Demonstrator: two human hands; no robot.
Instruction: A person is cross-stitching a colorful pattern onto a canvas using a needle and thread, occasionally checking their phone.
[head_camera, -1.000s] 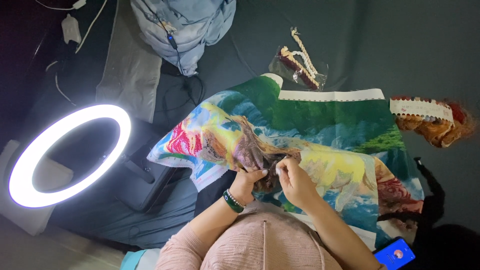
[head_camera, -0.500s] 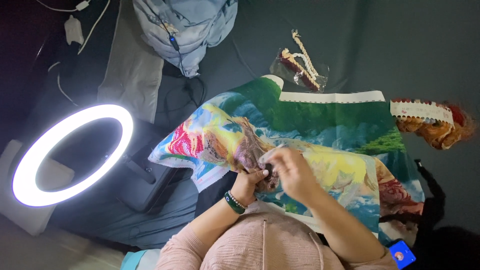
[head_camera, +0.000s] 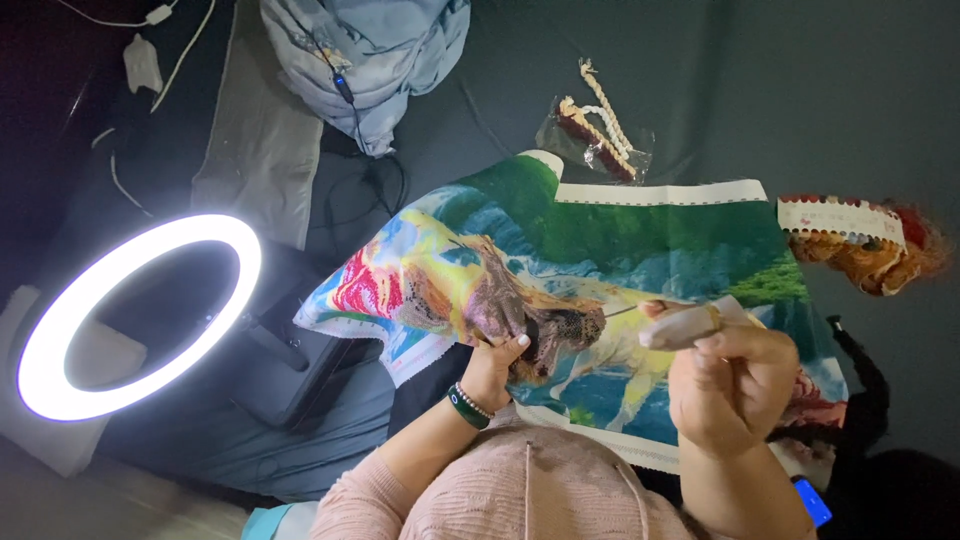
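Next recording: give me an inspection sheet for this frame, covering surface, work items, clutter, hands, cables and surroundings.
Surface: dark grey cloth-covered surface.
Work items: colourful printed embroidery canvas, bunched at its left end; thread drawn taut off it.
Clutter: clear bag of cords; card of orange threads; light blue garment; blue device at lower right.
Hands: left hand grips the bunched canvas; right hand raised, pinching a small pale thing, with the thread running to it.
Cables: white cable with adapter; black cable near the garment.
Surroundings: lit ring light at left; room otherwise dark.
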